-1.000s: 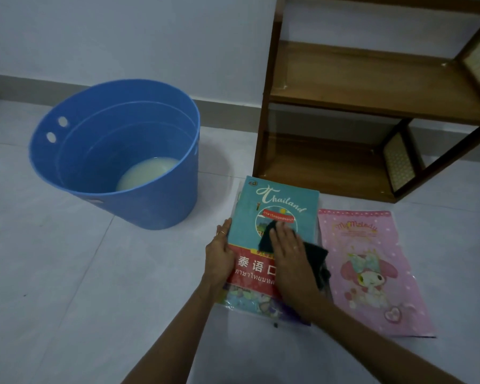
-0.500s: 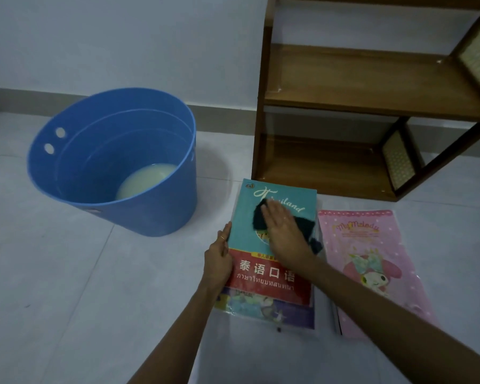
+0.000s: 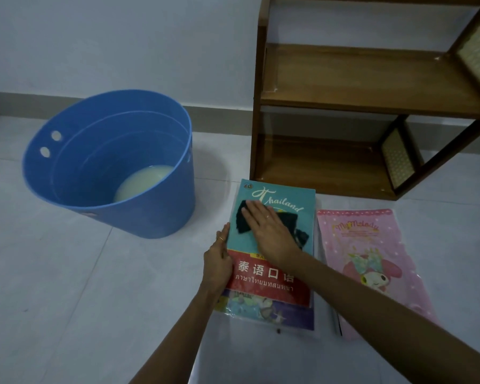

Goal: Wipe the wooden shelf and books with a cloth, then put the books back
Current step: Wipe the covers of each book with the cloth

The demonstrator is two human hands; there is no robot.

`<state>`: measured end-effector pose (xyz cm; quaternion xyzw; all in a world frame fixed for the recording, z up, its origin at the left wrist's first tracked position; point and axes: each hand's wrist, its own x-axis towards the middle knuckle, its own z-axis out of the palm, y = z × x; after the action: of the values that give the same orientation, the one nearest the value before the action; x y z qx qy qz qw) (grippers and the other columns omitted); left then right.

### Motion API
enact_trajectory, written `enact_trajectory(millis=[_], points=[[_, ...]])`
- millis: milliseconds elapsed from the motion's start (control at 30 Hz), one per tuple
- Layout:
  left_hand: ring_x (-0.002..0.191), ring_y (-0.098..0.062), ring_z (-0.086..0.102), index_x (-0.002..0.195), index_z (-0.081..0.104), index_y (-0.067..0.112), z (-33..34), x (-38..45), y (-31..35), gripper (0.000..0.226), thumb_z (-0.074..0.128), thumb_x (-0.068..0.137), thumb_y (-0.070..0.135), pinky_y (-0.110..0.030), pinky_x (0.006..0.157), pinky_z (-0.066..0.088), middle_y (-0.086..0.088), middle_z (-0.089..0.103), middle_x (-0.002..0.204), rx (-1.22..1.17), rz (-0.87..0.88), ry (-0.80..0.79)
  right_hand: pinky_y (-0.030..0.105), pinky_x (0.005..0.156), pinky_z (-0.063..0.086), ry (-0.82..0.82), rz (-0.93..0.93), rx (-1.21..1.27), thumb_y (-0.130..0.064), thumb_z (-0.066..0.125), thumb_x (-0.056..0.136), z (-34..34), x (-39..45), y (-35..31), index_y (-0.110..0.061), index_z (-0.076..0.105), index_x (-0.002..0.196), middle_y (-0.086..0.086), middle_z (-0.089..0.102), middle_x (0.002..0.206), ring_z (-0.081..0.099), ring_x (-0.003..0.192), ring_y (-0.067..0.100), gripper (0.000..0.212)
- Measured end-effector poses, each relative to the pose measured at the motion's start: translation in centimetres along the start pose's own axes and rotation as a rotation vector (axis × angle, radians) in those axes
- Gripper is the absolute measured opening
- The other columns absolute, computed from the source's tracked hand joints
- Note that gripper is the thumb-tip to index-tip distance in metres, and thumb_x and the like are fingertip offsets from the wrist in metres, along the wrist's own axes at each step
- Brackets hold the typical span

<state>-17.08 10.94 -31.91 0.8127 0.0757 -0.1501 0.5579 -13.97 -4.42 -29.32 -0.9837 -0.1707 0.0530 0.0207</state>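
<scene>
Change noted: my right hand (image 3: 269, 234) and the dark cloth (image 3: 244, 220) under it have travelled up the cover since a second ago, from the red band with the Chinese characters to the turquoise upper part, just below the word "Thailand". The cloth's leading edge now sits further toward the cover's left side than half a second ago. My left hand (image 3: 218, 261) has stayed on the book's left edge throughout.

Count: one blue bucket (image 3: 150, 214) with pale liquid in the bottom; one wooden shelf (image 3: 372, 81) with two bare boards in view; one Thailand book (image 3: 275, 273) lying flat on the floor atop a stack whose lower covers show at the near edge, number not determinable; one pink book (image 3: 372, 253) flat on the floor just right of that stack; one cloth.

Position: the cloth lies on the turquoise cover, pinned beneath my right palm and fingers, with dark fabric showing past the fingertips on the left and past the heel of the hand on the right. My right fingers are straight and flat, pressing down, not curled. My left hand rests against the book's left edge, fingers extended along it, thumb on the cover. The stack lies directly in front of the shelf's lowest board, the bucket to its left.
</scene>
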Motion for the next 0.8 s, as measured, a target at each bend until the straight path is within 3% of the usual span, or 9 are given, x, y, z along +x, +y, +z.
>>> enact_trajectory(millis=[133,300,400,433,500,533,600,700,800], points=[[0.091,-0.019,0.068,0.147,0.028,0.025,0.1,-0.2,0.1,0.053,0.039,0.099,0.008,-0.022,0.070,0.059,-0.018,0.051,0.137,-0.033,0.007,0.007,0.055,0.114,-0.003,-0.074,0.110,-0.045,-0.010,0.050,0.091,-0.9,0.9,3.1,-0.022,-0.003,0.152,0.002,-0.009,0.160,-0.009,0.147,0.023,0.081],[0.106,-0.025,0.065,0.147,0.028,0.027,0.1,0.2,-0.4,0.055,0.042,0.097,0.008,-0.032,0.075,0.059,-0.017,0.042,0.144,0.001,-0.010,0.014,0.053,0.113,0.017,-0.117,0.222,-0.088,-0.013,0.047,0.095,-1.6,-0.5,4.9,-0.014,-0.001,0.152,0.008,-0.006,0.160,0.000,0.146,0.030,0.074],[0.114,-0.026,0.060,0.147,0.028,0.027,0.3,0.2,-0.2,0.055,0.044,0.097,0.011,-0.040,0.082,0.058,-0.015,0.037,0.148,-0.007,-0.019,-0.002,0.052,0.111,0.022,-0.161,0.341,-0.117,-0.014,0.044,0.097,-2.3,-2.2,6.1,-0.009,0.000,0.151,0.014,-0.002,0.159,0.010,0.143,0.036,0.070],[0.123,-0.027,0.053,0.147,0.027,0.026,0.5,0.0,0.0,0.055,0.045,0.097,0.014,-0.044,0.092,0.053,-0.014,0.033,0.151,0.033,-0.004,0.010,0.052,0.110,0.023,-0.166,0.379,-0.115,-0.013,0.043,0.097,-2.5,-2.9,6.4,-0.008,0.002,0.151,0.015,0.000,0.159,0.012,0.142,0.038,0.068],[0.143,-0.026,0.022,0.148,0.025,0.021,0.8,-0.8,0.7,0.059,0.046,0.094,0.033,-0.048,0.114,0.027,-0.009,0.020,0.157,0.235,0.075,0.078,0.052,0.108,0.027,-0.168,0.441,-0.102,-0.013,0.041,0.097,-2.7,-4.1,6.8,-0.007,0.006,0.151,0.015,0.005,0.158,0.018,0.138,0.038,0.065],[0.146,-0.023,0.008,0.148,0.024,0.020,0.8,-1.4,0.9,0.066,0.040,0.090,0.048,-0.045,0.117,0.014,-0.006,0.013,0.158,0.340,0.145,0.114,0.052,0.107,0.028,-0.165,0.474,-0.085,-0.013,0.042,0.096,-2.7,-4.5,6.9,-0.007,0.008,0.151,0.016,0.007,0.158,0.021,0.137,0.038,0.064],[0.146,-0.022,0.001,0.146,0.027,0.019,1.1,-3.2,1.3,0.076,0.023,0.087,0.066,-0.043,0.115,0.010,-0.004,0.009,0.158,0.492,0.364,0.138,0.053,0.106,0.030,-0.156,0.534,-0.039,-0.015,0.047,0.095,-2.7,-5.3,6.7,-0.008,0.012,0.150,0.016,0.011,0.156,0.024,0.135,0.037,0.066],[0.145,-0.025,0.003,0.150,0.019,0.014,3.1,-5.1,0.5,0.082,0.019,0.089,0.070,-0.048,0.116,0.017,-0.008,0.008,0.158,0.687,0.619,-0.079,0.053,0.105,0.032,-0.145,0.563,-0.020,-0.020,0.053,0.093,-2.6,-6.0,6.2,-0.008,0.014,0.149,0.016,0.013,0.155,0.027,0.133,0.036,0.069],[0.144,-0.023,-0.017,0.148,-0.012,0.016,5.0,-6.0,0.4,0.107,0.035,0.077,0.081,-0.047,0.117,-0.008,-0.005,-0.020,0.155,0.910,0.585,-0.367,0.052,0.105,0.033,-0.130,0.561,-0.039,-0.017,0.052,0.093,-3.2,-6.3,5.9,-0.006,0.013,0.149,0.017,0.013,0.155,0.027,0.133,0.036,0.069]])
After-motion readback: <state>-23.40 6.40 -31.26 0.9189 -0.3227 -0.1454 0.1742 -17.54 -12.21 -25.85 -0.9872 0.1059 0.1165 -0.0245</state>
